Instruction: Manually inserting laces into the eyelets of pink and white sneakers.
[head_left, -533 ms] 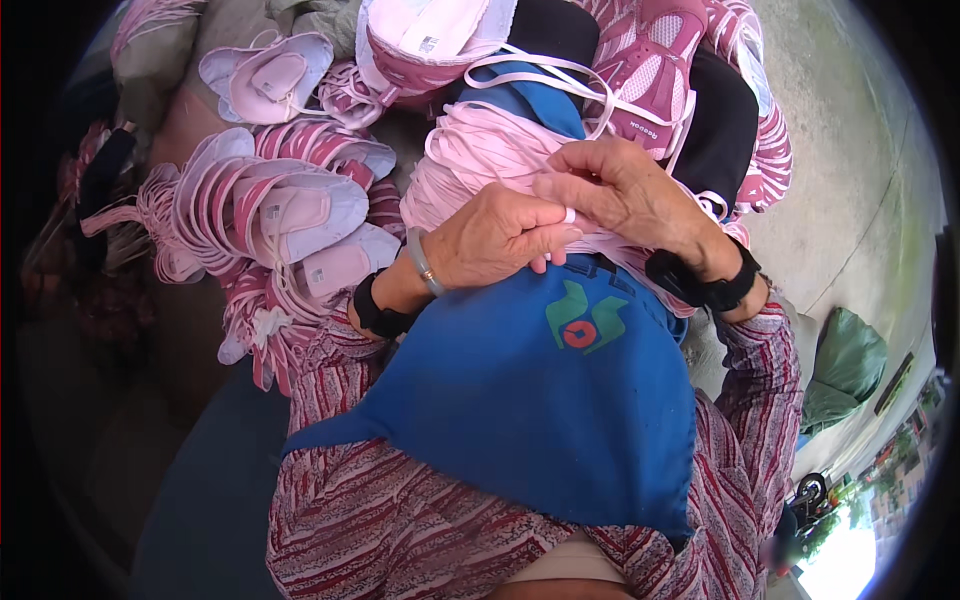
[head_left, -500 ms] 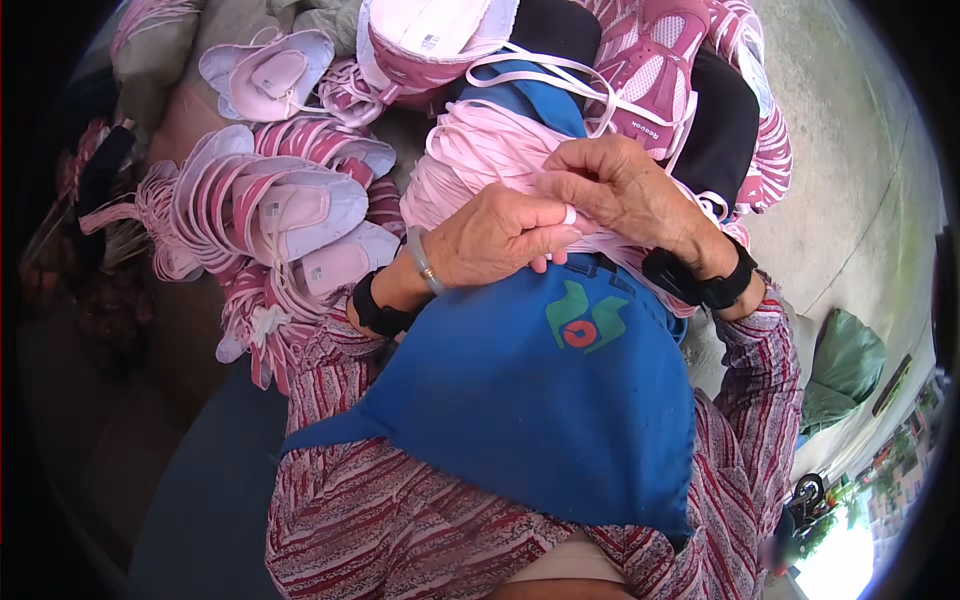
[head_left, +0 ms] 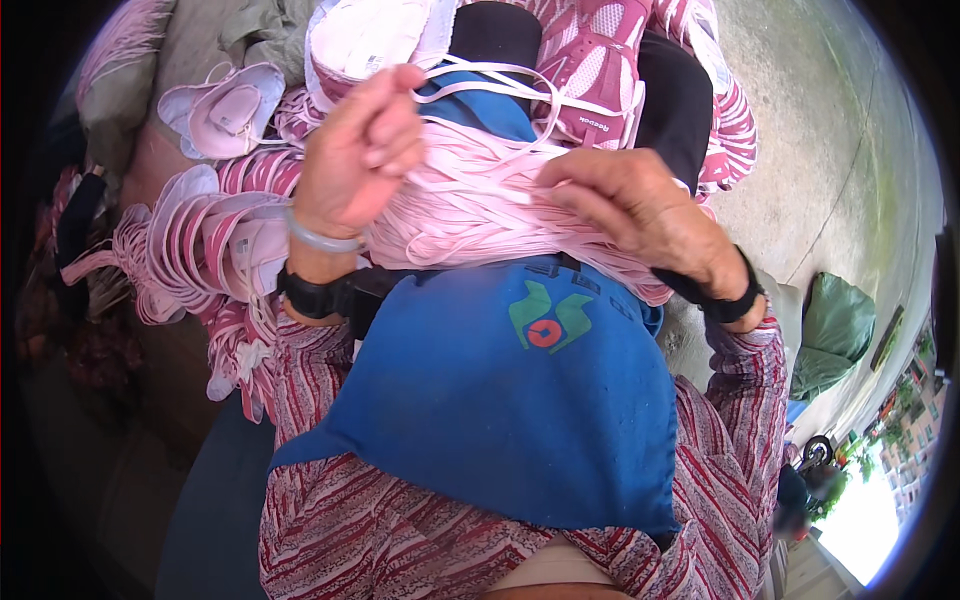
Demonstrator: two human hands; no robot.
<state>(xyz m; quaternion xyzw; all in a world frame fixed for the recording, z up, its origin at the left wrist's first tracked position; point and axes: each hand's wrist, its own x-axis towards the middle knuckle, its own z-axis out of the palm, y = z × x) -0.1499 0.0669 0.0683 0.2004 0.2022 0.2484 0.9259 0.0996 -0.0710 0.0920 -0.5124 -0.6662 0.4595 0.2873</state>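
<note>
Across my lap lies a thick heap of pale pink shoelaces (head_left: 450, 195). My left hand (head_left: 365, 150) is raised at the heap's left side, its fingers half curled and apart, with nothing visible in them. Over the heap's right side is my right hand (head_left: 640, 210), thumb and fingers pinched together on a pink shoelace; a small white tip shows beside the fingertips. Beyond the heap, on my knees, lie a pink and white shoe upper (head_left: 370, 40) and a darker pink shoe upper (head_left: 595, 75), with loose white laces (head_left: 490, 70) trailing between them.
Nested stacks of pink shoe uppers (head_left: 215, 235) lie to my left, with another upper (head_left: 225, 110) behind them. More uppers (head_left: 730, 130) curve round my right knee. A blue apron (head_left: 500, 400) covers my front. A green covered bundle (head_left: 835, 330) rests on the concrete floor (head_left: 800, 130) at right.
My hands, together over the heap before, have parted. The left moved up and left; the right stayed low over the laces. The view has shifted slightly to the right.
</note>
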